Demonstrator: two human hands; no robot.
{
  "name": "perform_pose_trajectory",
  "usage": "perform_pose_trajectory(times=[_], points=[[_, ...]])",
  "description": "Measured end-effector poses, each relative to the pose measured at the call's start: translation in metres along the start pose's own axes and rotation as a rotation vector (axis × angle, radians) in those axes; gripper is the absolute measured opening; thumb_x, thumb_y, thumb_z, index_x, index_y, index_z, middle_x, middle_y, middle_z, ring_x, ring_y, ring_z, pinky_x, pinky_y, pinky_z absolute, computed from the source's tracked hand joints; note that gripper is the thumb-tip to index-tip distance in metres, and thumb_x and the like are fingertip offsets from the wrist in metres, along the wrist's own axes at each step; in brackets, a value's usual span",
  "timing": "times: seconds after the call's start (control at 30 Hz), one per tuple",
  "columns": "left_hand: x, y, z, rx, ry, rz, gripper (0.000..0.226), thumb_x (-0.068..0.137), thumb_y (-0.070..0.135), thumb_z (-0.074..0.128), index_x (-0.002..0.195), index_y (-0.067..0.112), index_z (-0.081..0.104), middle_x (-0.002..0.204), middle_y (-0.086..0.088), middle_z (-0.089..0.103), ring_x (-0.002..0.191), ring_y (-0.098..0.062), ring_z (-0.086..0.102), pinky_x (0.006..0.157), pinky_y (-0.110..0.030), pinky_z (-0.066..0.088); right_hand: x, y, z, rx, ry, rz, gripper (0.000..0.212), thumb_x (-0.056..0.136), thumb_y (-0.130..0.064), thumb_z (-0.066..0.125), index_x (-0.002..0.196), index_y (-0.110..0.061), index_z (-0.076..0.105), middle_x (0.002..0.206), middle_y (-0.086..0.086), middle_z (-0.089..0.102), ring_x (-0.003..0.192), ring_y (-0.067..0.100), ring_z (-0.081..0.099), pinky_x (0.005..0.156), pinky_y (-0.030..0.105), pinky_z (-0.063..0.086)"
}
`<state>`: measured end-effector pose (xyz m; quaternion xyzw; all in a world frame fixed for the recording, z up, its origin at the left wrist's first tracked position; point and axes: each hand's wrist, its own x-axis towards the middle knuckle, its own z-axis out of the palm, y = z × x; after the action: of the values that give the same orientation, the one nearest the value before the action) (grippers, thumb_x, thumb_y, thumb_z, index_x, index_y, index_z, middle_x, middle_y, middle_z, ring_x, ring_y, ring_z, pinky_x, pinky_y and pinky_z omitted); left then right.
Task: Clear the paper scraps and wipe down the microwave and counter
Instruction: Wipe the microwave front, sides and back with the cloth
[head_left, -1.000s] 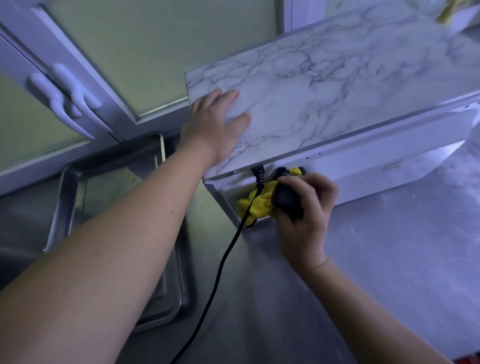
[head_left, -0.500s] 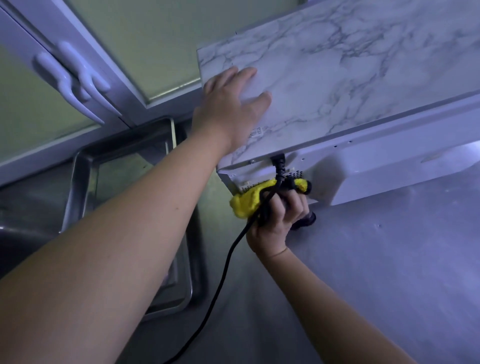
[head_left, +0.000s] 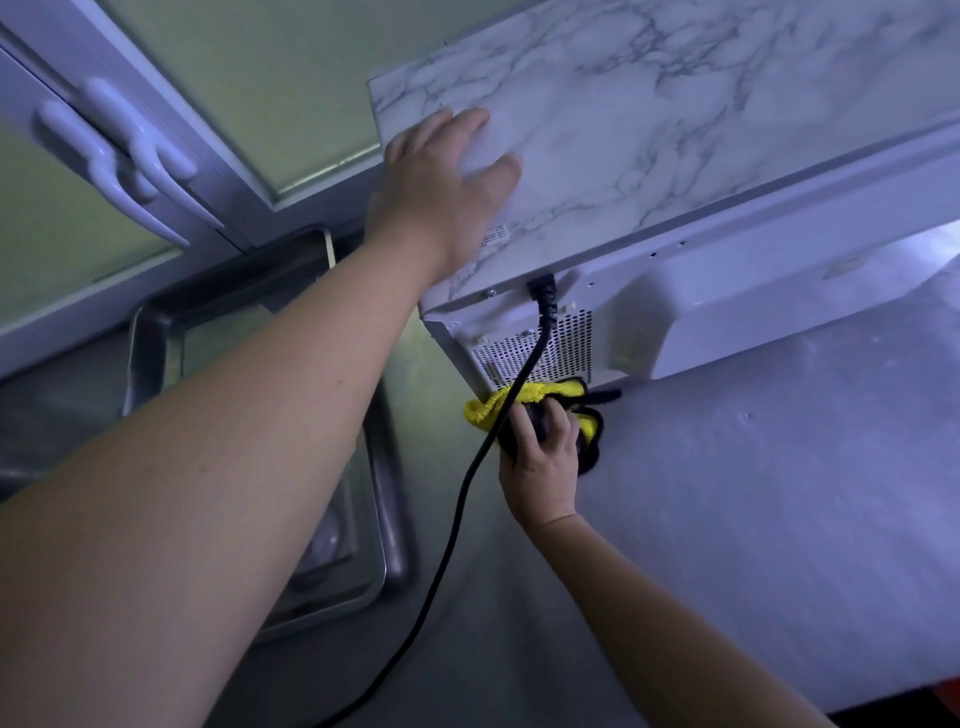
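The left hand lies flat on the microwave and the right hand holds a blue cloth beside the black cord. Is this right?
Only the colour is wrong: the head view shows the cloth in the right hand is yellow. The rest holds.

Black cord (head_left: 454, 525) across open counter (head_left: 779, 493) behind the microwave (head_left: 675, 156)

Left hand (head_left: 441, 182) flat, outstretched; right hand (head_left: 543, 460) apparently gripping cloth (head_left: 480, 413).
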<state>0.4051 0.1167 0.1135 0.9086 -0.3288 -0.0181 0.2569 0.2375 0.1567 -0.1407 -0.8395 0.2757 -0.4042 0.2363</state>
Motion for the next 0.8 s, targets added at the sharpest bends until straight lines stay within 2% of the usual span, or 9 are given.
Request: perform_pose_trajectory(times=[0.17, 0.3, 0.4, 0.47, 0.53, 0.63, 0.67, 0.73, 0.8], points=[[0.0, 0.0, 0.0, 0.014, -0.008, -0.002, 0.069, 0.08, 0.063, 0.041, 0.144, 0.037, 0.044, 0.156, 0.01, 0.034, 0.144, -0.016, 0.022, 0.115, -0.035, 0.019, -0.006, -0.014, -0.027, -0.072, -0.268, 0.124, 0.073, 0.062, -0.002, 0.078, 0.127, -0.025, 0.054, 0.128, 0.014, 0.058, 0.096, 0.043, 0.057, 0.062, 0.042, 0.052], [-0.002, 0.002, -0.002, 0.02, -0.024, 0.0, 0.069, 0.082, 0.063, 0.041, 0.146, 0.036, 0.042, 0.157, 0.009, 0.032, 0.145, -0.017, 0.02, 0.117, -0.039, 0.02, 0.002, -0.015, -0.06, -0.192, -0.71, 0.234, 0.061, 0.081, -0.02, 0.062, 0.137, -0.039, 0.051, 0.142, -0.005, 0.054, 0.113, 0.035, 0.053, 0.072, 0.037, 0.049], [-0.002, 0.003, -0.003, 0.026, -0.029, 0.01, 0.068, 0.084, 0.061, 0.041, 0.147, 0.035, 0.041, 0.157, 0.008, 0.031, 0.145, -0.017, 0.02, 0.118, -0.04, 0.021, 0.012, -0.001, -0.095, 0.175, -0.896, 0.499, 0.048, 0.08, -0.024, 0.058, 0.122, -0.048, 0.06, 0.122, -0.011, 0.067, 0.108, 0.022, 0.063, 0.078, 0.035, 0.053], [-0.003, 0.003, -0.003, 0.028, -0.028, 0.012, 0.066, 0.085, 0.061, 0.042, 0.146, 0.035, 0.041, 0.158, 0.007, 0.031, 0.145, -0.017, 0.02, 0.117, -0.04, 0.022, 0.014, 0.005, -0.122, 0.633, -0.731, 0.905, 0.042, 0.082, -0.011, 0.062, 0.109, -0.043, 0.069, 0.11, -0.003, 0.074, 0.103, 0.025, 0.069, 0.08, 0.042, 0.059], [-0.003, 0.003, -0.004, 0.038, -0.023, 0.015, 0.065, 0.087, 0.06, 0.042, 0.146, 0.036, 0.041, 0.158, 0.007, 0.03, 0.145, -0.017, 0.019, 0.117, -0.041, 0.023, 0.013, 0.012, -0.136, 0.882, -0.429, 1.172, 0.047, 0.086, -0.001, 0.061, 0.111, -0.04, 0.071, 0.106, 0.003, 0.075, 0.1, 0.027, 0.071, 0.081, 0.046, 0.061], [-0.004, 0.003, -0.004, 0.046, -0.018, 0.025, 0.064, 0.088, 0.06, 0.043, 0.147, 0.035, 0.04, 0.158, 0.007, 0.03, 0.146, -0.017, 0.019, 0.117, -0.043, 0.023, 0.032, 0.011, -0.12, 0.97, -0.071, 1.25, 0.046, 0.093, -0.005, 0.058, 0.118, -0.044, 0.066, 0.106, -0.005, 0.075, 0.093, 0.014, 0.073, 0.072, 0.033, 0.061], [-0.004, 0.003, -0.004, 0.045, -0.017, 0.025, 0.063, 0.088, 0.06, 0.043, 0.146, 0.035, 0.04, 0.158, 0.007, 0.03, 0.146, -0.016, 0.019, 0.116, -0.043, 0.023, 0.042, 0.005, -0.109, 1.018, -0.028, 1.258, 0.046, 0.095, -0.006, 0.056, 0.123, -0.042, 0.063, 0.109, -0.003, 0.074, 0.094, 0.015, 0.072, 0.071, 0.032, 0.061], [-0.004, 0.004, -0.004, 0.044, -0.013, 0.018, 0.062, 0.088, 0.059, 0.044, 0.146, 0.036, 0.041, 0.158, 0.007, 0.03, 0.146, -0.016, 0.019, 0.116, -0.042, 0.023, 0.056, -0.015, -0.08, 1.018, -0.022, 1.298, 0.051, 0.095, -0.007, 0.052, 0.137, -0.037, 0.051, 0.118, 0.004, 0.067, 0.103, 0.024, 0.067, 0.083, 0.041, 0.06], [-0.003, 0.004, -0.003, 0.05, -0.014, 0.011, 0.061, 0.088, 0.058, 0.044, 0.146, 0.037, 0.041, 0.159, 0.008, 0.029, 0.146, -0.015, 0.018, 0.115, -0.043, 0.024, 0.061, -0.039, -0.055, 0.95, -0.052, 1.342, 0.065, 0.094, -0.009, 0.047, 0.15, -0.04, 0.031, 0.122, 0.002, 0.058, 0.106, 0.025, 0.06, 0.089, 0.04, 0.054]])
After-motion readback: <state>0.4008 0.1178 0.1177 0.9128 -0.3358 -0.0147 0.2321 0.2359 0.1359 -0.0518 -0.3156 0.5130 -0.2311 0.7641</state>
